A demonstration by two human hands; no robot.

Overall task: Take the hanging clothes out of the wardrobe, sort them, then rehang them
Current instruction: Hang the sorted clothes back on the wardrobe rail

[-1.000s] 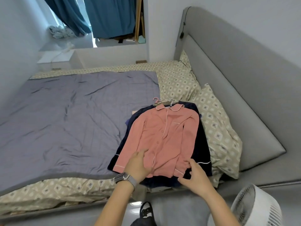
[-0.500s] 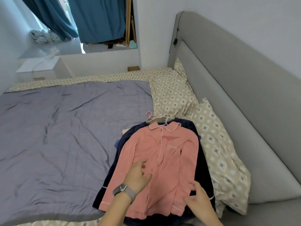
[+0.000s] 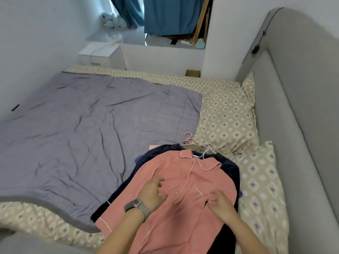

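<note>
We are looking down at a pile of hanging clothes lying on the near right part of a bed (image 3: 183, 77) covered in a beige diamond-patterned sheet. On top we are seeing a salmon-pink button-front pyjama shirt with white piping (image 3: 176, 195), spread flat with its collar pointing to the far side. Under it we are noting a dark navy garment with white piping at the cuff (image 3: 229, 167), showing along the left and right edges of the pink shirt. At the far end of the pile, a cluster of pink and white plastic hangers (image 3: 197, 143) is sticking out past the collars, touching the nearer of two beige diamond-patterned pillows (image 3: 227, 114). The left hand (image 3: 153, 194), with a grey mesh-band wristwatch (image 3: 136, 208) on its wrist, is resting flat on the left half of the pink shirt's front, fingers loosely spread and holding nothing. The right hand (image 3: 222, 205) is lying on the right half of the shirt just below the chest pocket, where the cloth is bunching under its fingertips; we cannot tell whether it is pinching the fabric or only pressing it. To the left, a wrinkled grey-lavender quilted blanket (image 3: 88, 132) is covering most of the bed. A grey upholstered headboard (image 3: 302, 107) is running along the right side. At the far side we are seeing a small white bedside cabinet (image 3: 102, 54) and teal curtains (image 3: 170, 13).
</note>
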